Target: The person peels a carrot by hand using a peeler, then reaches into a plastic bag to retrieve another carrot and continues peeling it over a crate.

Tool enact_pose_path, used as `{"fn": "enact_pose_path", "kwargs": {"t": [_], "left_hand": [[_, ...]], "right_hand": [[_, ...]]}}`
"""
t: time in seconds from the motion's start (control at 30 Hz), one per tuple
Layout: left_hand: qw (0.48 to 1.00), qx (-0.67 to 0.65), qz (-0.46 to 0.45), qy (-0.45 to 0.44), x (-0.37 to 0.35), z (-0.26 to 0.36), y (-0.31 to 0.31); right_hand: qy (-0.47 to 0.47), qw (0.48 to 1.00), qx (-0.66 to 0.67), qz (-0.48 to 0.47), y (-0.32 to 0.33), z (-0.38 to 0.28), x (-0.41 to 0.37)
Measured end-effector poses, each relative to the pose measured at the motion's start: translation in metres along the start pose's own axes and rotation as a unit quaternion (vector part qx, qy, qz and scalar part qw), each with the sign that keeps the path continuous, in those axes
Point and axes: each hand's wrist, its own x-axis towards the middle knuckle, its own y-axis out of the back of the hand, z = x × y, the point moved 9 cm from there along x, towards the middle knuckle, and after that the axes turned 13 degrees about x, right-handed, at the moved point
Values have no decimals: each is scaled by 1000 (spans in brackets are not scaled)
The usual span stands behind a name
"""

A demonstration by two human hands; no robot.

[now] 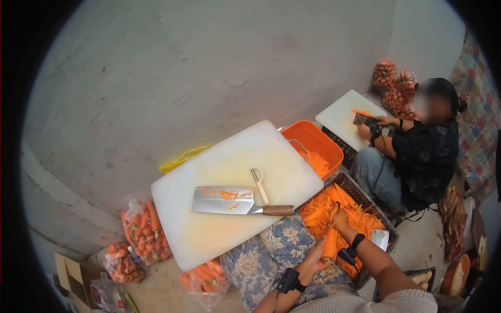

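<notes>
My left hand [314, 259] is closed around the lower end of a peeled carrot [331, 244], which stands tilted over a dark crate [392, 237]. Just above it, my right hand [341, 221] is closed on a small tool that looks like a peeler [334, 211], partly hidden by the fingers. Peeled carrots and orange peelings [365, 221] fill the crate beneath both hands. On a white cutting board [177, 208] to the left lie a cleaver [222, 200] with orange shreds on its blade and a cream-handled peeler [260, 187].
An orange bin [334, 151] with shreds stands behind the crate. A co-worker [422, 151] cuts at another white board [344, 112]. Bags of carrots [146, 232] and a cardboard box [78, 276] sit on the floor at left. A metal blade [380, 239] rests at the crate's right edge.
</notes>
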Motion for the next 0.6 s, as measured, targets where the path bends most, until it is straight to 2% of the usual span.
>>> {"fn": "enact_pose_path", "kwargs": {"t": [0.03, 0.1, 0.2, 0.27, 0.3, 0.37, 0.4, 0.47, 0.5, 0.53, 0.57, 0.6], "left_hand": [[1000, 2, 0, -1, -1, 1, 0], [1000, 1, -18, 13, -4, -1, -5], [1000, 0, -25, 3, -3, -1, -4], [999, 5, -44, 7, -2, -1, -4], [998, 10, -63, 14, -3, -2, -7], [997, 17, -68, 11, -4, -3, -7], [997, 22, -72, 8, -5, -3, -9], [997, 32, -68, 5, -6, -4, -9], [997, 40, -63, 4, -6, -5, -8], [997, 38, -65, -1, -7, -5, -9], [996, 40, -81, 12, -8, -7, -11], [994, 42, -97, 26, -9, -9, -13]], "right_hand": [[-21, 1000, 11, 14, -2, 29, 12], [-40, 999, 23, 26, -1, 39, 15], [-27, 999, -19, -30, -9, 37, 17], [-164, 979, 123, -11, -7, 54, 17], [-160, 979, 124, -10, -5, 51, 17], [-230, 925, 299, 48, 0, 61, 10], [-225, 926, 300, 48, 2, 58, 10], [-208, 962, 169, 52, 12, 56, 6], [-205, 963, 166, 51, 14, 72, 12], [-154, 988, 28, -8, 11, 101, 33], [-98, 987, -110, -65, 8, 115, 46], [-91, 988, -110, -65, 13, 117, 45]]}}
